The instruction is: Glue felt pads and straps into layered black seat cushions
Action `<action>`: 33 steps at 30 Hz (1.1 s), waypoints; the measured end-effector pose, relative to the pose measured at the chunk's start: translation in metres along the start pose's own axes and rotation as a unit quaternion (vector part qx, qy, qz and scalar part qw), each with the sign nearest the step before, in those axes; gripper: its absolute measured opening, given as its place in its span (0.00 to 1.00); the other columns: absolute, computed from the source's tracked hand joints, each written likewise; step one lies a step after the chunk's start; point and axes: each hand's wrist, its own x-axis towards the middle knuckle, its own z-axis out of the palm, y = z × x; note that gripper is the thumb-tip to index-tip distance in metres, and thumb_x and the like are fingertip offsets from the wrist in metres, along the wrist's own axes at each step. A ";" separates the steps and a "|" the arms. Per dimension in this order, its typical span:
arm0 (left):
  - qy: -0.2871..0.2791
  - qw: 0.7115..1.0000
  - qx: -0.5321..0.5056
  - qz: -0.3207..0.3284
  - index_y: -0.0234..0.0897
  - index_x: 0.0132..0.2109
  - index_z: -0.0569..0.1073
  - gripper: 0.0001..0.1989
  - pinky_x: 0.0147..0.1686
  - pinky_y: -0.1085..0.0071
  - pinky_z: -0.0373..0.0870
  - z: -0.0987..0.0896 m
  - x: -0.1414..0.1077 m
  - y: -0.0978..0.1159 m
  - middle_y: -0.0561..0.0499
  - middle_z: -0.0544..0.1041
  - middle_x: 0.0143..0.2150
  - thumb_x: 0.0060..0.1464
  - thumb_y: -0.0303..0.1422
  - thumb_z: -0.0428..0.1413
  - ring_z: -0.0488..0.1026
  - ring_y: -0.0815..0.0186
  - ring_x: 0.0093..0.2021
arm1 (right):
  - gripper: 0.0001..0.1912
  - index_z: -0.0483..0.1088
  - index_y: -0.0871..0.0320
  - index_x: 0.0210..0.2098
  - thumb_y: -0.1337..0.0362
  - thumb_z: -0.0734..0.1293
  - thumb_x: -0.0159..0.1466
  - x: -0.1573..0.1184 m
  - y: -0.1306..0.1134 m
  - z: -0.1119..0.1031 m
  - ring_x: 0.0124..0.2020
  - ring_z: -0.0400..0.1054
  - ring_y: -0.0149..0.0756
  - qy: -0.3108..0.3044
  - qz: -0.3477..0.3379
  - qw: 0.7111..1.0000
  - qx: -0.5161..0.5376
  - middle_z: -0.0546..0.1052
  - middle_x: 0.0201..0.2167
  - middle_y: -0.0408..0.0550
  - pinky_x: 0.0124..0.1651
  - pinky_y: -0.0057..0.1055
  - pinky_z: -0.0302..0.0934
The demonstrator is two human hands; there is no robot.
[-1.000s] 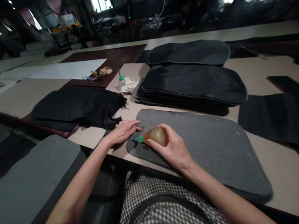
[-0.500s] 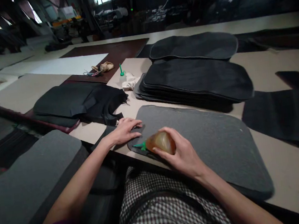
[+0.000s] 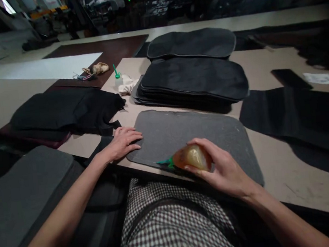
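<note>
My right hand [image 3: 220, 168] is wrapped round a glue bottle [image 3: 190, 158] with amber contents and a green nozzle. The bottle lies tilted on its side in the air, its tip pointing left over the near edge of a grey rounded panel [image 3: 189, 130]. Whether the tip touches the panel cannot be made out. My left hand [image 3: 124, 143] rests flat, fingers stretched, on the panel's left end. Under its wrist a strip of black material [image 3: 97, 149] shows at the table edge.
Behind the panel stands a stack of black rounded panels [image 3: 192, 80]. Black cut pieces [image 3: 65, 113] lie at left, and a black sheet [image 3: 301, 123] at right. A second green-tipped bottle [image 3: 118, 79] stands beside a crumpled white cloth [image 3: 127, 84]. A grey padded piece [image 3: 27, 202] sits at lower left.
The bottle in my right hand has moved right along the panel's near edge. My left hand stays on the panel's left end. The whole view has shifted a little.
</note>
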 end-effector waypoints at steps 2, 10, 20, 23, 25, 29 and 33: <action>-0.004 1.000 0.000 -0.004 0.50 0.61 0.75 0.21 0.65 0.51 0.47 -0.001 0.001 0.001 0.48 0.74 0.65 0.66 0.49 0.56 0.60 0.52 0.68 | 0.25 0.63 0.49 0.58 0.48 0.71 0.67 -0.013 0.005 -0.010 0.51 0.72 0.49 0.013 0.020 1.000 -0.006 0.74 0.52 0.52 0.53 0.47 0.70; -0.003 1.000 0.004 -0.019 0.50 0.61 0.75 0.23 0.66 0.48 0.47 0.003 -0.001 0.002 0.48 0.74 0.65 0.66 0.52 0.52 0.63 0.51 0.67 | 0.28 0.66 0.49 0.57 0.48 0.74 0.63 -0.065 0.020 -0.037 0.49 0.74 0.48 0.078 0.112 0.991 0.009 0.75 0.52 0.51 0.56 0.48 0.70; -0.013 0.999 0.024 -0.033 0.50 0.63 0.74 0.27 0.67 0.47 0.50 0.006 0.000 0.000 0.48 0.73 0.66 0.66 0.55 0.48 0.62 0.50 0.68 | 0.29 0.65 0.49 0.57 0.48 0.75 0.61 -0.094 0.034 -0.033 0.46 0.75 0.45 0.140 0.239 0.945 0.176 0.75 0.48 0.49 0.50 0.42 0.73; -0.011 0.999 0.033 -0.029 0.50 0.62 0.74 0.26 0.67 0.48 0.50 0.007 -0.001 -0.002 0.49 0.73 0.66 0.67 0.55 0.48 0.62 0.51 0.68 | 0.29 0.67 0.49 0.57 0.48 0.75 0.61 -0.102 0.040 -0.041 0.46 0.74 0.44 0.134 0.252 0.949 0.135 0.76 0.48 0.48 0.50 0.39 0.71; -0.009 0.999 0.035 -0.028 0.50 0.62 0.74 0.26 0.67 0.48 0.51 0.008 -0.001 -0.004 0.50 0.74 0.66 0.66 0.55 0.48 0.63 0.50 0.68 | 0.29 0.67 0.48 0.57 0.47 0.75 0.60 -0.109 0.042 -0.050 0.44 0.74 0.43 0.148 0.260 0.946 0.129 0.76 0.47 0.47 0.47 0.37 0.71; -0.003 0.999 0.036 -0.032 0.51 0.62 0.74 0.27 0.67 0.47 0.52 0.010 -0.001 -0.007 0.50 0.74 0.66 0.65 0.56 0.48 0.64 0.49 0.68 | 0.30 0.68 0.48 0.56 0.47 0.76 0.59 -0.124 0.047 -0.068 0.43 0.74 0.43 0.166 0.276 0.939 0.120 0.76 0.48 0.47 0.45 0.35 0.71; -0.005 0.999 0.035 -0.030 0.52 0.62 0.74 0.26 0.67 0.49 0.54 0.011 -0.001 -0.010 0.51 0.74 0.66 0.65 0.56 0.49 0.65 0.50 0.67 | 0.29 0.70 0.49 0.54 0.47 0.76 0.58 -0.139 0.049 -0.083 0.44 0.74 0.44 0.193 0.302 0.927 0.110 0.76 0.50 0.48 0.45 0.36 0.72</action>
